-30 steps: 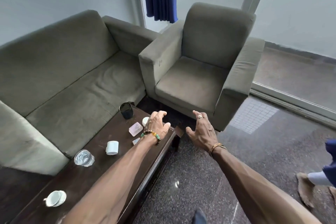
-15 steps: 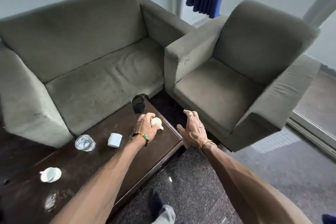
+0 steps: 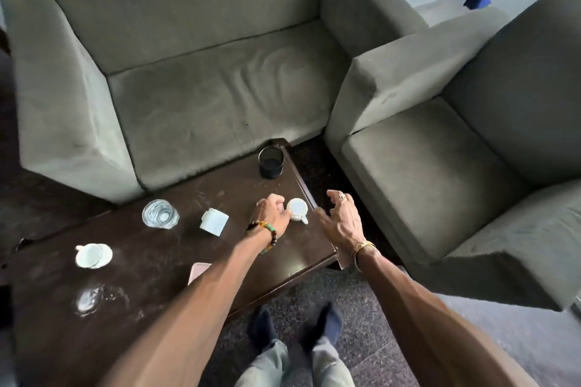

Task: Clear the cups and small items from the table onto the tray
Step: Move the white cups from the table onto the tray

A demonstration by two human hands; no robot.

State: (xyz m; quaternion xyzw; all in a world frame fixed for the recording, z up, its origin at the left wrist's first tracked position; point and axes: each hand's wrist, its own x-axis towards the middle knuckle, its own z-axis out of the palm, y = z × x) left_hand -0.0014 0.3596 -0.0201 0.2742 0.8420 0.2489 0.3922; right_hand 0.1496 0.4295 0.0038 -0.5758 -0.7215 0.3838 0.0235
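On the dark wooden coffee table [image 3: 283, 264] my left hand [image 3: 273, 214] is closed around a small white cup [image 3: 297, 210] near the table's right end. My right hand [image 3: 341, 220] hovers open beside the table's right edge, fingers spread, holding nothing. A second white cup [image 3: 214, 221] lies on its side mid-table. A clear glass [image 3: 159, 214] stands left of it. A white cup on a saucer [image 3: 93, 256] sits further left. A black cup [image 3: 270, 162] stands at the far corner. A pink flat item [image 3: 198, 270] shows partly from under my left forearm. No tray is in view.
A grey sofa [image 3: 204, 78] runs along the table's far side, and a grey armchair [image 3: 456, 151] stands to the right. A wet patch [image 3: 91, 295] glistens on the table's near left. My legs and feet [image 3: 295, 333] are on the speckled floor beside the table.
The view has swung left and down over the table. My left hand reached the small white cup and closed on it; my right hand stayed open beside the table's end.
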